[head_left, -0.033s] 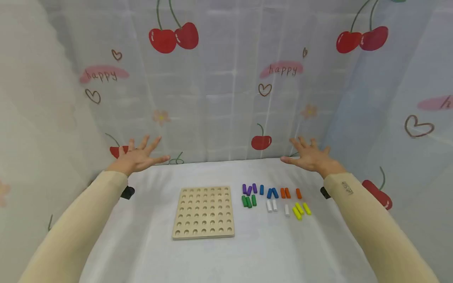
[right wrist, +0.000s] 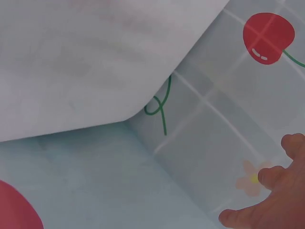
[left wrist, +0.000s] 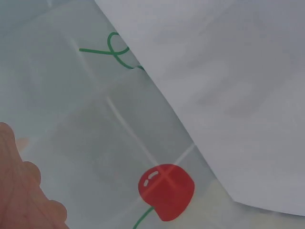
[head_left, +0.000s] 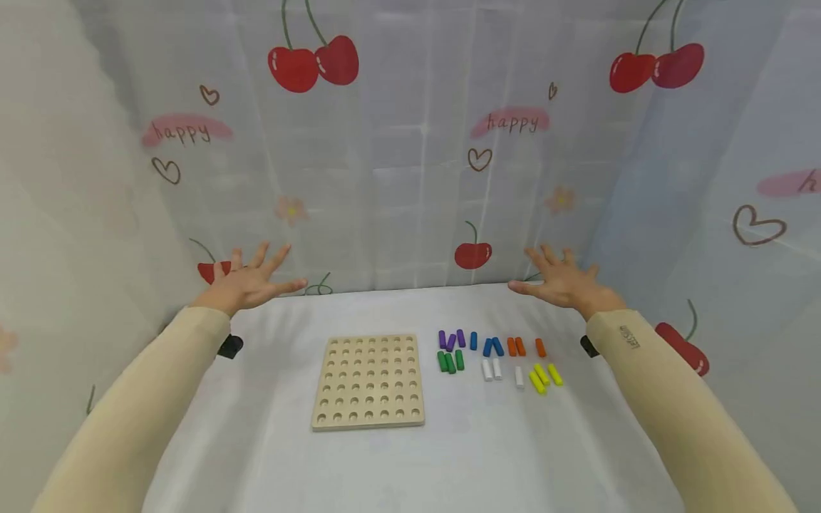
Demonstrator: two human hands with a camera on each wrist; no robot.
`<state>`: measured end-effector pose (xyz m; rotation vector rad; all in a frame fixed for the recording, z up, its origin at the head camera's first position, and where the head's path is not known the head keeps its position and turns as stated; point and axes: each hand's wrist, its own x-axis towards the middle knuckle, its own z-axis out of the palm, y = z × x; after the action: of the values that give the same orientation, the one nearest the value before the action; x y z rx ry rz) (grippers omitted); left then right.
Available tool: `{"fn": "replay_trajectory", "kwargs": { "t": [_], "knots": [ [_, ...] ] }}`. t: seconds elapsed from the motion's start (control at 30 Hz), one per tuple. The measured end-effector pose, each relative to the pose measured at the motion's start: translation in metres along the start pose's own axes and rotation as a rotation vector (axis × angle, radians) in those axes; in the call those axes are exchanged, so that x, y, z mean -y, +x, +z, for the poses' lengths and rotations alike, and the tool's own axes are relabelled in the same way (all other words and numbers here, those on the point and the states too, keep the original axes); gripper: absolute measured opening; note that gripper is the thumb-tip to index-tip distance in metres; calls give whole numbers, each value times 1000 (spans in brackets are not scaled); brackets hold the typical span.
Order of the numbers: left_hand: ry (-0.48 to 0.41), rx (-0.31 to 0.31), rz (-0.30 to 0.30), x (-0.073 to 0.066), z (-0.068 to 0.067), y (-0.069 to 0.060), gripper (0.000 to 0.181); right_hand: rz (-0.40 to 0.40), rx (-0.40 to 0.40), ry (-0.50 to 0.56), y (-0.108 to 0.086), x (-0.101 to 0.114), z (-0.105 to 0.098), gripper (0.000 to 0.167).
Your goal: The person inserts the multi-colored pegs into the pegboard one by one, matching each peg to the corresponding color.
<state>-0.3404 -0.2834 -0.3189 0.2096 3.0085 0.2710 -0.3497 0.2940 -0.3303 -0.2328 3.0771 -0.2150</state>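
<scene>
"Head view: what shows?"
"Left hand (head_left: 246,287) and right hand (head_left: 567,287) hang near the far edge of the table (head_left: 385,474), fingers (head_left: 277,261) spread, before a cherry-print curtain (head_left: 398,178)."
"And the board (head_left: 377,382)?"
"Flat on the table, left of centre. Pegs (head_left: 497,347) lie to its right, three per colour: purple, blue, orange; nearer, green, white, yellow."

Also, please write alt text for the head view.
A person's left hand and right hand, fingers spread, hang near the far side of a white table. On it lie a pale board of empty holes and, to its right, small pegs in six colours.
</scene>
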Motion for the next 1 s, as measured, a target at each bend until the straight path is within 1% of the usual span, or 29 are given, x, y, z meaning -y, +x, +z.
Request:
{"fn": "replay_trajectory", "kwargs": {
  "t": [0.2, 0.37, 0.5, 0.67, 0.8, 0.9, 1.0],
  "knots": [
    [6, -3, 3, 2, 3, -5, 104, 0, 10, -7, -4, 4, -2, 110],
    [17, -2, 14, 3, 5, -7, 104, 5, 7, 7, -12, 5, -5, 109],
    [19, -10, 31, -1, 6, -7, 104, 6, 1, 19, -21, 3, -6, 107],
    [14, -23, 57, -6, 6, -7, 103, -17, 8, 39, -22, 6, -5, 105],
    [-3, -48, 83, -10, 8, -6, 102, -41, 10, 61, -25, 9, -4, 102],
    [-22, -80, 96, -9, 11, -4, 101, -60, 12, 105, -25, 10, -4, 99],
    [-77, -95, 124, -7, 22, -1, 101, -59, 22, 171, -30, 7, 3, 95]
  ]
}}
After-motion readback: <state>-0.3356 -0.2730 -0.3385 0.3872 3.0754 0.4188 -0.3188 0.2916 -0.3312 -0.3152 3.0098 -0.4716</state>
